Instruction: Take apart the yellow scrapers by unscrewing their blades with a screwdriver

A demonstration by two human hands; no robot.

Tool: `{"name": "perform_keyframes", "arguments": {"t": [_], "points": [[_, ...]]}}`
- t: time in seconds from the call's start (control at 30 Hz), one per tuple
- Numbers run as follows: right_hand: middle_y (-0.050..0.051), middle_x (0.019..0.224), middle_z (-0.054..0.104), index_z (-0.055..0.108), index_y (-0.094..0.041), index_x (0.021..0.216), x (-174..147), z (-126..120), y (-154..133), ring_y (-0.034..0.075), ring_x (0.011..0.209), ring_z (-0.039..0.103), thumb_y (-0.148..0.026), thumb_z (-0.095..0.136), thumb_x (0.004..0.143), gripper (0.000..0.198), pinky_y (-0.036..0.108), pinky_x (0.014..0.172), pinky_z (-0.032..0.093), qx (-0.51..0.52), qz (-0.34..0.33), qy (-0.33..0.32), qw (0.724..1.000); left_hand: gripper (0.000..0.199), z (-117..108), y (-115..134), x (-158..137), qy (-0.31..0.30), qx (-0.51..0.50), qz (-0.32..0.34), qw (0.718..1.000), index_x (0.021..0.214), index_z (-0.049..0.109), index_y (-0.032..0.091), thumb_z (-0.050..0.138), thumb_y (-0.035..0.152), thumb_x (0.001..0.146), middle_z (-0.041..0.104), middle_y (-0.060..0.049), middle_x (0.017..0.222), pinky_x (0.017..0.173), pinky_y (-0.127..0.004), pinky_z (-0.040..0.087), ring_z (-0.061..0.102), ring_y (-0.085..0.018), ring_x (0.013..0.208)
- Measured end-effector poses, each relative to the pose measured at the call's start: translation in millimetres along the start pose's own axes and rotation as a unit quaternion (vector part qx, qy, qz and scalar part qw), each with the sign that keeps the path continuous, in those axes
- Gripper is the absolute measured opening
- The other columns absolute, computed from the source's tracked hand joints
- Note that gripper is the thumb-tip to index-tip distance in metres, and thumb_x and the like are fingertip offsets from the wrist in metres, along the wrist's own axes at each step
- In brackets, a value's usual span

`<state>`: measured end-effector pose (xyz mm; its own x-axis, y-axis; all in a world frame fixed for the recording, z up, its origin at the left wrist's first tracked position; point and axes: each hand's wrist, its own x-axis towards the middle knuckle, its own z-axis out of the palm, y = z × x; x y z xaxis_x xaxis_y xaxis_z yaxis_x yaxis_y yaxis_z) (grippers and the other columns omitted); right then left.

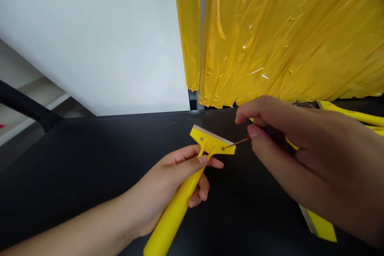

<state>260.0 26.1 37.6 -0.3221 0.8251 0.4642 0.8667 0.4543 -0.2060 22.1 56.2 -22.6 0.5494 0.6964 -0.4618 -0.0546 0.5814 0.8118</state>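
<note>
My left hand [180, 172] is wrapped round the neck of a yellow scraper [175, 208], thumb on top. Its wide head points away from me, with a pale blade along the far edge and two small screws in the face. In my right hand [303, 156] is a thin screwdriver [237, 143], pinched between thumb and fingers. The metal shaft runs left, and its tip meets the right-hand screw. Most of the screwdriver's handle is hidden by my fingers; a bit of red shows.
Another yellow scraper [322, 224] lies partly under my right forearm. More yellow scrapers [351, 113] rest at the right on the black tabletop [90, 168]. Yellow plastic sheeting [285, 36] and a white panel [105, 36] stand behind the table's far edge.
</note>
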Motion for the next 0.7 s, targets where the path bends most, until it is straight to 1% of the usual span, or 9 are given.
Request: {"name": "perform_keyframes", "arguments": {"t": [0.03,0.17,0.2,0.3,0.4,0.5,0.57,0.6,0.7], "points": [[-0.003,0.1,0.078,0.057,-0.031,0.121,-0.1,0.5,0.6,0.019,0.074,0.075,-0.022,0.049,0.099,0.026,0.034,0.062,0.048,0.001,0.004,0.001,1.0,0.035,0.0,0.0,-0.2,0.001,-0.001,0.0,1.0,0.111,0.076,0.012,0.07,0.045,0.1,0.064,-0.004,0.064,0.05,-0.02,0.035,0.048,-0.009,0.05],[-0.005,0.095,0.077,0.057,-0.032,0.123,-2.1,3.1,1.2,0.016,0.064,0.07,-0.025,0.051,0.099,0.026,0.033,0.056,0.044,-0.012,0.019,0.015,1.0,0.035,-0.3,0.3,-0.4,0.001,-0.005,0.003,1.0,0.11,0.077,0.012,0.069,0.044,0.101,0.063,-0.004,0.062,0.05,-0.02,0.034,0.047,-0.008,0.049],[-0.004,0.097,0.077,0.057,-0.032,0.123,-2.6,3.3,0.8,0.017,0.066,0.071,-0.024,0.051,0.1,0.026,0.033,0.059,0.045,-0.013,0.015,0.014,1.0,0.035,-0.5,0.4,-0.2,0.0,-0.006,0.004,1.0,0.109,0.077,0.012,0.068,0.044,0.101,0.063,-0.004,0.062,0.05,-0.02,0.034,0.047,-0.008,0.049],[-0.003,0.108,0.077,0.057,-0.031,0.124,-3.6,2.7,-0.4,0.019,0.084,0.075,-0.022,0.051,0.1,0.026,0.033,0.07,0.049,-0.008,-0.001,0.006,1.0,0.035,-1.2,0.5,0.4,-0.004,-0.009,-0.002,1.0,0.109,0.076,0.011,0.069,0.044,0.101,0.063,-0.003,0.061,0.049,-0.02,0.034,0.046,-0.008,0.048],[-0.003,0.105,0.076,0.057,-0.03,0.121,-4.1,1.5,-0.6,0.018,0.084,0.075,-0.02,0.052,0.1,0.024,0.032,0.072,0.05,-0.004,0.004,-0.001,1.0,0.034,-1.5,0.9,0.7,-0.007,-0.01,-0.006,1.0,0.11,0.076,0.01,0.069,0.042,0.101,0.064,-0.003,0.06,0.049,-0.019,0.034,0.047,-0.008,0.049],[-0.004,0.1,0.076,0.058,-0.031,0.122,-4.9,2.0,0.0,0.017,0.074,0.072,-0.025,0.055,0.101,0.022,0.032,0.064,0.047,-0.013,0.022,0.001,1.0,0.032,-1.3,1.2,1.2,-0.017,-0.011,-0.01,1.0,0.111,0.076,0.009,0.069,0.038,0.102,0.064,-0.003,0.06,0.048,-0.019,0.036,0.049,-0.009,0.049],[-0.006,0.1,0.077,0.058,-0.034,0.124,-5.1,2.9,-0.2,0.016,0.073,0.072,-0.028,0.056,0.098,0.027,0.031,0.061,0.047,-0.018,0.03,0.017,0.999,0.03,-1.2,0.9,1.5,-0.023,-0.013,-0.009,1.0,0.111,0.076,0.01,0.068,0.037,0.102,0.066,-0.003,0.061,0.048,-0.019,0.036,0.049,-0.009,0.049],[-0.007,0.097,0.076,0.058,-0.035,0.124,-4.9,3.3,-0.8,0.016,0.073,0.072,-0.03,0.058,0.097,0.027,0.03,0.06,0.048,-0.015,0.033,0.015,0.999,0.029,-1.3,0.6,1.6,-0.025,-0.014,-0.008,1.0,0.111,0.075,0.011,0.068,0.037,0.102,0.066,-0.004,0.062,0.048,-0.018,0.036,0.048,-0.009,0.049],[-0.008,0.082,0.071,0.061,-0.034,0.112,-2.9,2.4,-3.2,0.015,0.062,0.068,-0.031,0.059,0.097,0.016,0.028,0.053,0.045,-0.005,0.042,-0.012,0.999,0.029,-1.7,0.0,1.3,-0.024,-0.012,-0.005,1.0,0.11,0.075,0.011,0.069,0.038,0.102,0.066,-0.004,0.062,0.048,-0.018,0.036,0.048,-0.008,0.048]]}}
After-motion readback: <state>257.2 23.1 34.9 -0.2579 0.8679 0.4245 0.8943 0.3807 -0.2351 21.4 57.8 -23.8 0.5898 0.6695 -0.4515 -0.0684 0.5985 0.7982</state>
